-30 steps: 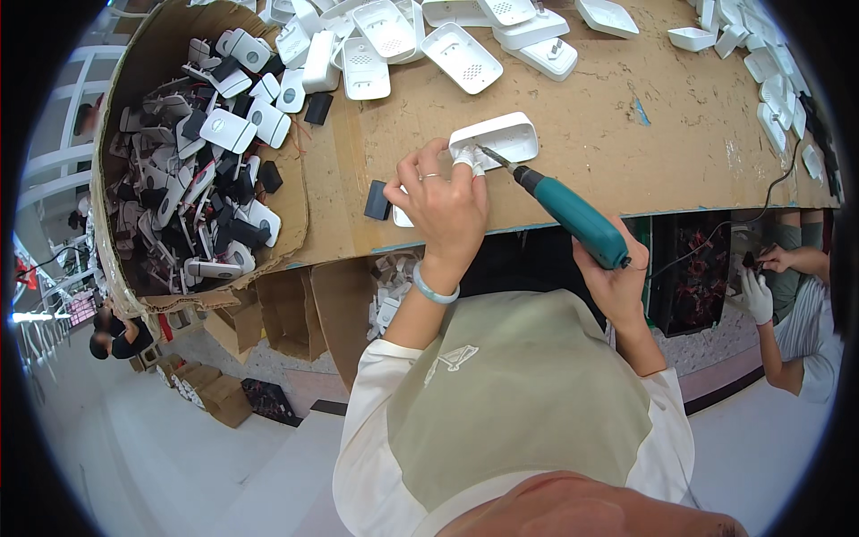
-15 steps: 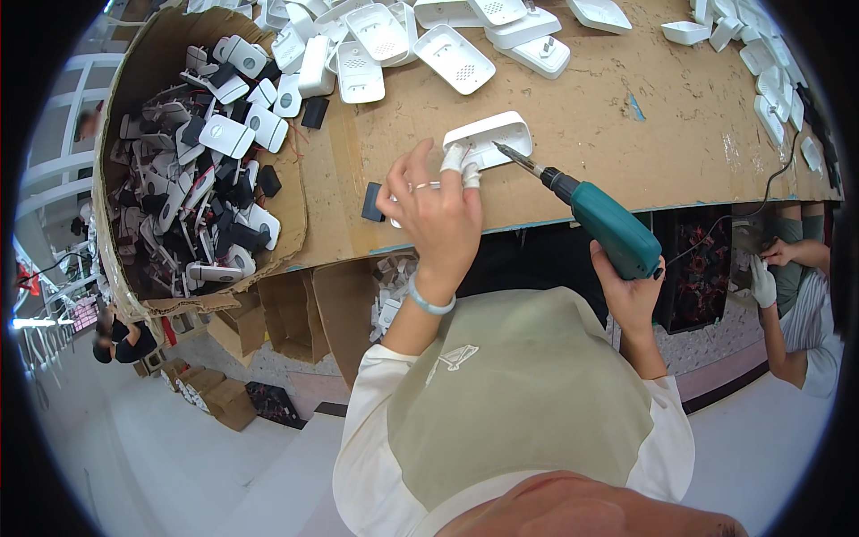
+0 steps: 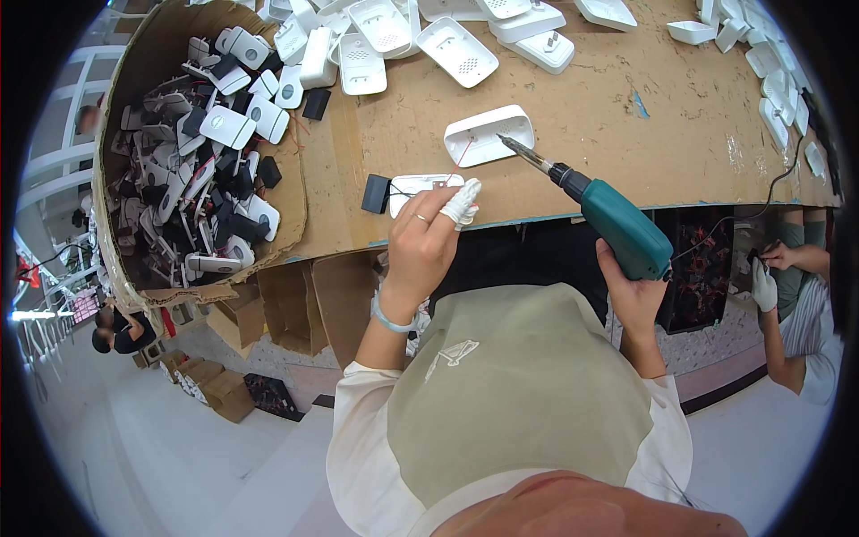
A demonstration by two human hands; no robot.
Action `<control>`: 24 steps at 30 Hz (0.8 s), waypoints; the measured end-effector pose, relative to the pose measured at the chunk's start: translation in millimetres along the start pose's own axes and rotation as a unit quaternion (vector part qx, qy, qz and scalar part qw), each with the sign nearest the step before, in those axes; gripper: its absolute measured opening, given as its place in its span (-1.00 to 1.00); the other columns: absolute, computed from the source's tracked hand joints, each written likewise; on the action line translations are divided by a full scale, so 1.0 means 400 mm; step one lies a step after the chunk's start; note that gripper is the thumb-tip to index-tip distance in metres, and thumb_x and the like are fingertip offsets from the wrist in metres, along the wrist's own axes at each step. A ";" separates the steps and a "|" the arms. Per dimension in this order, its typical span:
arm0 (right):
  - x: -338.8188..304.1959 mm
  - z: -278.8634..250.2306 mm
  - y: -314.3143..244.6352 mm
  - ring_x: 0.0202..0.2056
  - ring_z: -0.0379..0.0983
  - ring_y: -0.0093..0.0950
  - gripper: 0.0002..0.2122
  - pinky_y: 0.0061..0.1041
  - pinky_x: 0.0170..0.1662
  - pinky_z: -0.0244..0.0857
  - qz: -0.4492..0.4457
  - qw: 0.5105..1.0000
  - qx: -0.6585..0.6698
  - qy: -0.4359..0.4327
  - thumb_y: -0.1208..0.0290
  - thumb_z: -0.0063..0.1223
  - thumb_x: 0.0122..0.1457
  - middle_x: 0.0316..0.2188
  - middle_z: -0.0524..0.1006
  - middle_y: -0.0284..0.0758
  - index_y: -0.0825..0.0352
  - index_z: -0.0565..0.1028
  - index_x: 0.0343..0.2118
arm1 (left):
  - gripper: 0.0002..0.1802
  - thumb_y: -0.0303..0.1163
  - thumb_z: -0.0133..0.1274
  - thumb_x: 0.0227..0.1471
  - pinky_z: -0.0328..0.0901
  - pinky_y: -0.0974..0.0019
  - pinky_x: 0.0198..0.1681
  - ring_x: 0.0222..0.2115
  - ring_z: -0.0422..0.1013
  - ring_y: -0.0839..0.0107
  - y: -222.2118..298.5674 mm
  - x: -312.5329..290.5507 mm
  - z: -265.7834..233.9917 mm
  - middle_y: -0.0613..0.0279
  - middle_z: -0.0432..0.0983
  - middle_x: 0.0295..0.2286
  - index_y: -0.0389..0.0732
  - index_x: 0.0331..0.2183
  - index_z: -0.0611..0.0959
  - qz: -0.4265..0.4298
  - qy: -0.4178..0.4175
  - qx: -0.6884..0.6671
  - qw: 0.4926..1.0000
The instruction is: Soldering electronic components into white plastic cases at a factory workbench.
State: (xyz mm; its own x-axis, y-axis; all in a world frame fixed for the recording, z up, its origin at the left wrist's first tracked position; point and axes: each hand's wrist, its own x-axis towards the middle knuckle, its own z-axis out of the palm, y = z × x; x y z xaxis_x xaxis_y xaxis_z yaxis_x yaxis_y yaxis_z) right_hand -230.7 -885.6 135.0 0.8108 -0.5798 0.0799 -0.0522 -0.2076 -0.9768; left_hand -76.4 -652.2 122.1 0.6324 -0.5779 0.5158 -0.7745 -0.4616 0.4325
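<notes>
My left hand (image 3: 428,242) is at the table's near edge, over a white cover plate (image 3: 420,184) with a black block (image 3: 376,193) beside it. White wraps cover some of its fingertips, which are bent together; whatever they may pinch is hidden. Beyond lies a white oblong shell (image 3: 483,148), hollow side up, with a thin red wire running from it toward the plate. My right hand (image 3: 633,295) grips a teal corded electric screwdriver (image 3: 622,228) from its rear end. The tool's slim metal tip points into the shell.
A cardboard box (image 3: 116,242) at left holds many white parts with black blocks and wires. White shells (image 3: 456,52) are heaped along the far side; more shells (image 3: 777,98) lie at far right. A black cord (image 3: 771,188) trails rightward. A co-worker's gloved hand (image 3: 763,285) shows at right.
My left hand has drawn back from the shell toward me, uncovering the red wire and the cover plate. The screwdriver's body has shifted slightly right and nearer me, its tip still at the shell.
</notes>
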 end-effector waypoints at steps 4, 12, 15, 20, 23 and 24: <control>-0.001 -0.001 0.004 -0.37 0.49 -0.64 -0.87 -0.65 -0.26 0.35 0.011 1.000 -0.005 0.013 0.66 0.27 0.04 -0.38 0.58 -0.38 0.46 0.60 -0.32 | -0.56 -0.63 0.23 -0.15 0.36 0.23 -0.36 -0.39 0.45 0.23 0.016 0.024 -0.009 0.15 0.54 -0.33 -0.21 -0.12 0.72 -0.024 -0.041 -0.010 0.999; 0.032 0.018 0.003 -0.40 0.49 -0.62 -0.84 -0.63 -0.27 0.35 -0.019 0.999 -0.033 -0.033 0.68 0.26 0.02 -0.42 0.58 -0.33 0.46 0.58 -0.30 | -0.71 -0.58 0.34 -0.16 0.35 0.31 -0.41 -0.46 0.45 0.30 0.002 0.084 0.083 0.22 0.56 -0.51 -0.23 -0.27 0.76 -0.186 0.114 0.003 0.976; 0.039 0.026 0.019 -0.40 0.51 -0.57 -0.81 -0.62 -0.27 0.36 -0.034 0.997 -0.045 -0.049 0.69 0.25 0.01 -0.41 0.58 -0.26 0.47 0.56 -0.27 | -0.78 -0.55 0.29 -0.17 0.30 0.17 -0.21 -0.25 0.43 0.22 0.012 0.096 0.095 0.18 0.58 -0.36 -0.21 -0.33 0.75 -0.147 0.109 0.086 0.979; 0.056 0.044 0.046 -0.38 0.57 -0.44 -0.76 -0.57 -0.24 0.39 -0.089 0.993 -0.046 -0.064 0.70 0.23 0.00 -0.34 0.62 -0.19 0.48 0.54 -0.21 | -0.80 -0.51 0.22 -0.17 0.08 -0.08 0.08 0.08 0.28 0.02 0.019 0.117 0.104 0.18 0.57 -0.14 -0.21 -0.36 0.73 -0.136 0.130 0.124 0.974; 0.065 0.049 0.040 -0.34 0.59 -0.37 -0.73 -0.54 -0.21 0.41 -0.082 0.992 -0.059 -0.074 0.71 0.23 -0.02 -0.30 0.63 -0.16 0.49 0.54 -0.20 | -0.81 -0.51 0.20 -0.18 0.04 -0.05 0.09 0.10 0.30 0.04 0.009 0.120 0.109 0.21 0.58 -0.09 -0.24 -0.38 0.71 -0.126 0.112 0.143 0.975; 0.067 0.050 0.037 -0.33 0.59 -0.37 -0.72 -0.53 -0.20 0.41 -0.079 0.992 -0.062 -0.078 0.72 0.23 -0.03 -0.30 0.63 -0.16 0.49 0.54 -0.19 | -0.83 -0.51 0.20 -0.19 0.04 -0.03 0.08 0.09 0.31 0.07 0.002 0.115 0.114 0.22 0.58 -0.09 -0.25 -0.40 0.70 -0.122 0.104 0.144 0.977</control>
State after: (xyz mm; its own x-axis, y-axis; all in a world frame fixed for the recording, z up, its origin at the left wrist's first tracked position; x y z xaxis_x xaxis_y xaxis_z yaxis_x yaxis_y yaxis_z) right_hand -197.9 -888.5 118.6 0.8944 -0.4051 0.1896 0.0203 -0.3867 -0.9220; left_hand -48.4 -709.8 112.7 0.7647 -0.2918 0.5745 -0.5524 -0.7559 0.3513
